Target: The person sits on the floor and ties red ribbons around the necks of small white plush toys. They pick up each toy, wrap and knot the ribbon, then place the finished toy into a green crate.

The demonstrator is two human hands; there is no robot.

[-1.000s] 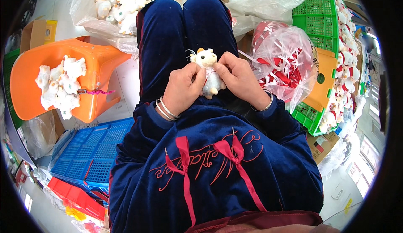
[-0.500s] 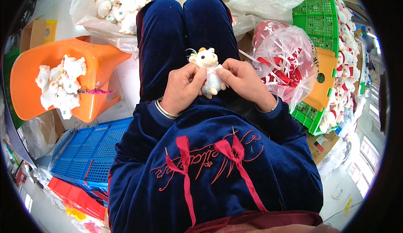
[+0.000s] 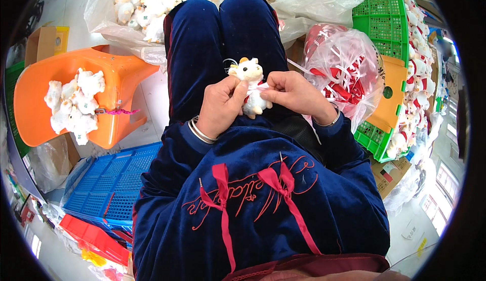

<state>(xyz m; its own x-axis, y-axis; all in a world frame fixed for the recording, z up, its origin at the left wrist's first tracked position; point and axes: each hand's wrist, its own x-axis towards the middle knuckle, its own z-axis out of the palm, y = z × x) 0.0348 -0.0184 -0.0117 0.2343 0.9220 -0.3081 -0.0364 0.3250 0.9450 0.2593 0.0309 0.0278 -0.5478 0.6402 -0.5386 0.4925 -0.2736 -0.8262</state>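
A small white plush animal (image 3: 254,108) with orange horns stands upright over my lap, facing right. My left hand (image 3: 221,101) grips it at the side, thumb against its neck. Around that neck runs a ribbon (image 3: 256,87), pale pink to white, with a bit of red cloth showing by it. Thumb and fingers of my right hand (image 3: 293,93) pinch the ribbon at the toy's right side. A thin loop of cord rises from the toy's head.
An orange chair (image 3: 38,96) at left bears several white plush toys. Beyond my knees lies a large clear bag (image 3: 109,28) full of them. On the right are a clear bag of red ribboned pieces (image 3: 349,86) and a green crate (image 3: 379,15). Blue crates (image 3: 111,182) stand lower left.
My right hand has drawn slightly right and up from the toy's neck, pulling at the ribbon. More red shows at the neck now. My left hand and the toy stay nearly in place.
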